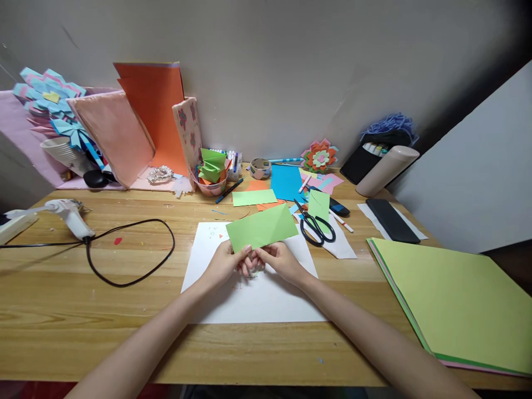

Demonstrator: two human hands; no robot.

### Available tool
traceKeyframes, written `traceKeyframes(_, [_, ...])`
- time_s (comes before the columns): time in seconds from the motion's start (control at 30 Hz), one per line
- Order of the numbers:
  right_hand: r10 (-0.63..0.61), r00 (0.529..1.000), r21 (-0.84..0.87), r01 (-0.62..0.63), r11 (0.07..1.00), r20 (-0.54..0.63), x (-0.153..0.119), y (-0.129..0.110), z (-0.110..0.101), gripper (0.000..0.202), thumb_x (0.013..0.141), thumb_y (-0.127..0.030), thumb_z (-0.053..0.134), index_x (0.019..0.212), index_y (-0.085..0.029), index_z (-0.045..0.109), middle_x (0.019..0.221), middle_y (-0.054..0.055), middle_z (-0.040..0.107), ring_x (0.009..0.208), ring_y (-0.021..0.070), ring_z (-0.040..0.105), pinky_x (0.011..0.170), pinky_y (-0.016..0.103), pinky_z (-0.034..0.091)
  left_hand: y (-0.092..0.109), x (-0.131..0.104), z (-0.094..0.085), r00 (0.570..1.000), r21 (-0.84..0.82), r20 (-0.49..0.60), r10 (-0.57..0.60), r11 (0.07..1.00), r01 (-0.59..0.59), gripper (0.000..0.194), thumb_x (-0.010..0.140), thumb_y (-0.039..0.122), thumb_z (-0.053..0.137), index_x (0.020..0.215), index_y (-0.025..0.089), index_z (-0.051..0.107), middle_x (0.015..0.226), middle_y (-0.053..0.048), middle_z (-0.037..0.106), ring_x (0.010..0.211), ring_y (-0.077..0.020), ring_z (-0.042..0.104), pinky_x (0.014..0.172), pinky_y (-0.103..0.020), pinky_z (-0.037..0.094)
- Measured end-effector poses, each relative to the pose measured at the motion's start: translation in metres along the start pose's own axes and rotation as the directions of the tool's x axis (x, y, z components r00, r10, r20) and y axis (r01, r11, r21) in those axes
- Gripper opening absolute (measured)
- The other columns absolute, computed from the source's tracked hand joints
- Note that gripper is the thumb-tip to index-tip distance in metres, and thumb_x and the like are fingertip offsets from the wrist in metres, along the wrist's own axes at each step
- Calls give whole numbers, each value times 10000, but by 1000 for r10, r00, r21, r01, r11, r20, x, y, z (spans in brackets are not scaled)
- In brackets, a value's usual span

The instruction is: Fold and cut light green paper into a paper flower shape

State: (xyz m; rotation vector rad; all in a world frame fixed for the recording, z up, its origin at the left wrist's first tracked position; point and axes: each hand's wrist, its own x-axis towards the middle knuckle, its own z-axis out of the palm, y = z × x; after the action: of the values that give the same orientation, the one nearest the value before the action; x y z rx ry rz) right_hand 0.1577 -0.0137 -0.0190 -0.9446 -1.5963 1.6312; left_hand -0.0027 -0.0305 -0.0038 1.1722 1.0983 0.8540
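Light green rectangular paper (266, 228): you hold it up over the white sheet (266, 303), its lower edge in your fingers and its surface slightly tilted.
Left hand (226, 264): your thumb and fingers pinch the lower edge of the paper, left of its middle.
Right hand (283, 262): you pinch the same edge just beside, your fingertips close to those of the other hand.
White sheet: it lies flat on the wooden table (124, 332) under your hands, with tiny paper scraps near its upper left.
Black-handled scissors (317, 231): they lie to the right of the held paper, blades pointing away from you.
Beyond your hands: a pale green paper strip (253, 198), a blue paper sheet (286, 184), a roll of tape (260, 168) and a layered multicoloured paper flower (320, 155).
Left side: a white glue gun (71, 217) sits beside a looped black cable (120, 285).
Right side: a stack of large coloured sheets (461, 305), yellow-green on top, lies near a black phone-shaped object (393, 221).
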Motion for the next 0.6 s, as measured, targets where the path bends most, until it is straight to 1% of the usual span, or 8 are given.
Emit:
traceKeyframes(0.1, [20, 999, 17, -20, 1000, -49, -2, 3, 2, 309, 797, -389, 549, 692, -122, 666, 672, 51, 673, 629, 140, 600, 629, 251, 459, 1, -3, 1, 999, 57, -38, 22, 998, -20, 436, 716, 527, 576, 572, 117, 548, 445, -17, 557, 332, -71, 447, 368, -190, 304])
traceKeyframes(0.2, [7, 997, 93, -1, 996, -71, -4, 4, 3, 272, 767, -376, 587, 811, -128, 690, 781, 72, 700, 740, 181, 638, 743, 312, 483, 1, -5, 3, 998, 109, -51, 29, 994, -23, 443, 740, 515, 549, 515, 136, 510, 376, 24, 470, 315, -60, 388, 365, -190, 295])
traceKeyframes(0.27, [-3, 994, 124, 17, 992, -111, -3, 3, 2, 277, 738, -370, 621, 855, -129, 692, 821, 85, 706, 776, 199, 644, 766, 338, 485, 2, -5, 2, 998, 126, -46, 31, 992, -25, 448, 747, 508, 542, 490, 145, 490, 350, 38, 426, 313, -59, 373, 363, -189, 287])
traceKeyframes(0.33, [26, 982, 116, -4, 993, -189, -2, 4, 1, 273, 689, -372, 663, 790, -120, 698, 773, 92, 709, 732, 204, 645, 714, 333, 495, 2, -4, 0, 999, 128, -33, 35, 991, -30, 443, 745, 505, 544, 490, 146, 489, 360, 39, 429, 312, -57, 369, 360, -188, 282])
traceKeyframes(0.4, [68, 964, 99, -44, 994, -257, 1, 5, -2, 263, 647, -372, 691, 693, -113, 694, 704, 92, 706, 650, 189, 632, 623, 302, 490, 2, -2, -3, 999, 124, -14, 40, 992, -38, 435, 742, 504, 546, 503, 143, 495, 400, 31, 467, 312, -53, 378, 360, -189, 287])
traceKeyframes(0.5, [77, 953, 88, -54, 995, -293, 4, 8, -5, 249, 634, -358, 700, 652, -109, 692, 657, 86, 698, 548, 140, 576, 506, 246, 436, 2, 1, -7, 1000, 110, 8, 29, 993, -30, 427, 733, 509, 553, 522, 143, 493, 440, 24, 497, 310, -50, 391, 359, -192, 296])
traceKeyframes(0.6, [61, 948, 93, -34, 995, -312, 6, 8, -11, 245, 642, -350, 699, 622, -106, 687, 609, 77, 685, 475, 96, 499, 463, 223, 393, 4, 2, -10, 1000, 89, 5, 5, 996, -6, 411, 704, 524, 575, 555, 154, 478, 410, 38, 483, 297, -60, 396, 350, -193, 292])
